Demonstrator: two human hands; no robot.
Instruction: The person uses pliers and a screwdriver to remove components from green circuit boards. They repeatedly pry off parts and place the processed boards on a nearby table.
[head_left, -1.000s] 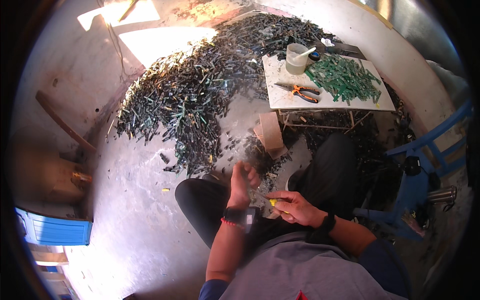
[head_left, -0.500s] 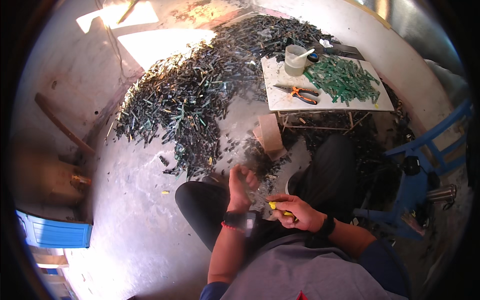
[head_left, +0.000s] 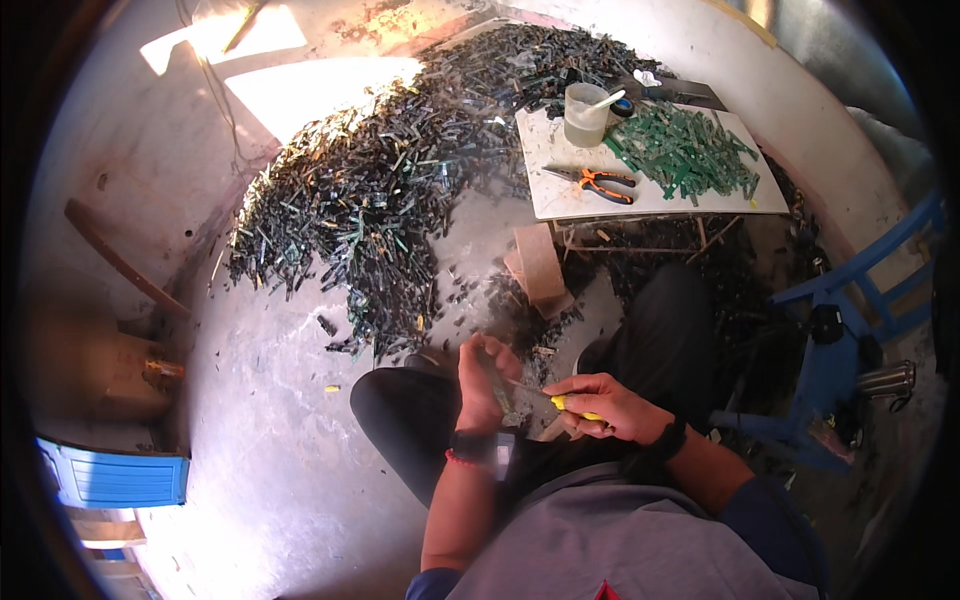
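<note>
My right hand [head_left: 622,408] grips the yellow handle of a screwdriver [head_left: 558,402]. Its thin shaft points left toward my left hand [head_left: 478,388], whose fingers curl round a narrow greenish strip [head_left: 504,396]. The strip is smeared by motion, so I cannot make out its exact kind. The screwdriver tip meets or nearly meets the strip; blur hides whether they touch. Both hands are above my lap, between my bent knees.
Ahead stands a low white table [head_left: 555,207] with pliers [head_left: 600,183], a plastic beaker [head_left: 585,118] and a heap of green strips [head_left: 685,150]. A large pile of dark strips [head_left: 380,190] covers the floor ahead left. A blue chair [head_left: 835,300] is at right, a blue crate [head_left: 115,475] at left.
My right hand has shifted slightly right with the screwdriver, and its shaft now shows more plainly. The left hand stays nearly in place, and the strip in it has become easier to see.
</note>
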